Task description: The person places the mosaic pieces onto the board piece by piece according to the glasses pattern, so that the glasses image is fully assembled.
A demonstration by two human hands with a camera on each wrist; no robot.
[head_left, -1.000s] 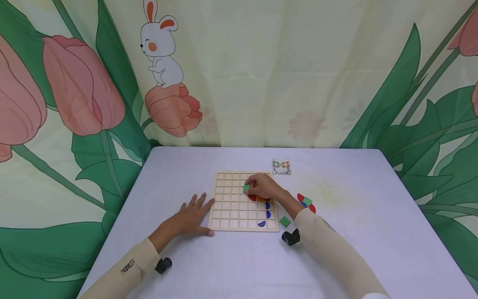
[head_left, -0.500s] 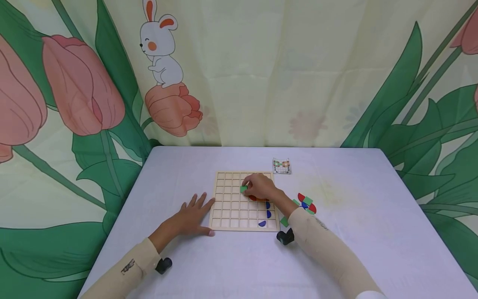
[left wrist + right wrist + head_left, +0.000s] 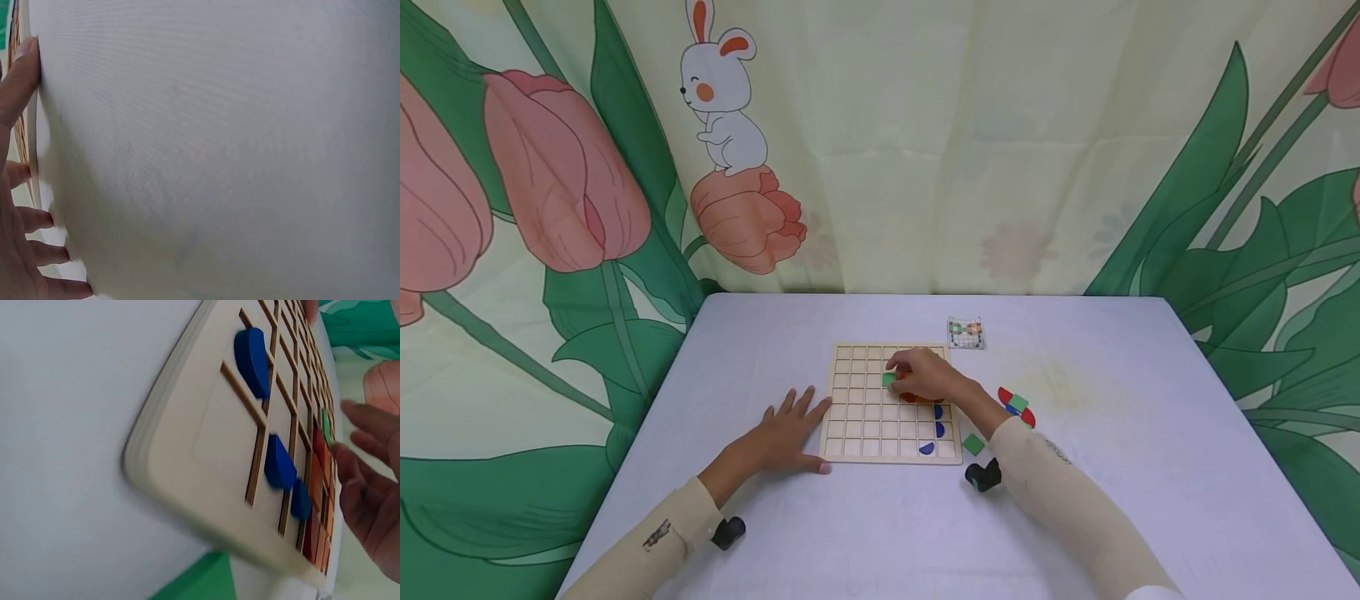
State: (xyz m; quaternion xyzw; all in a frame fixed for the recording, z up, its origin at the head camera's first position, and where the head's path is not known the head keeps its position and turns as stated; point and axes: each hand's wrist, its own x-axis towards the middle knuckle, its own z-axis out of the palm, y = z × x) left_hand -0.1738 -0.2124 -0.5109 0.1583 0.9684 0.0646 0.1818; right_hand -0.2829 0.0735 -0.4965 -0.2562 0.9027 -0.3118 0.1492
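Note:
My right hand is over the wooden grid board, thumb and index finger spread around a small green square tile. In the right wrist view the green tile sits level with the grid; the thumb tip is right at it and the index fingertip stands off from it. Red and orange pieces fill cells beside it, partly hidden by the hand in the head view. Several blue half-round pieces lie in cells at the board's right side. My left hand lies spread on the table, fingertips at the board's left edge.
A loose green tile lies by the board's near right corner. Red, green and blue pieces lie in a cluster further right, partly behind the right sleeve. A small pattern card lies beyond the board. White cloth covers the table.
My right hand has moved slightly left with the green tile, which now rests in its grid position. The right forearm swung left, then back right. The left hand stays still.

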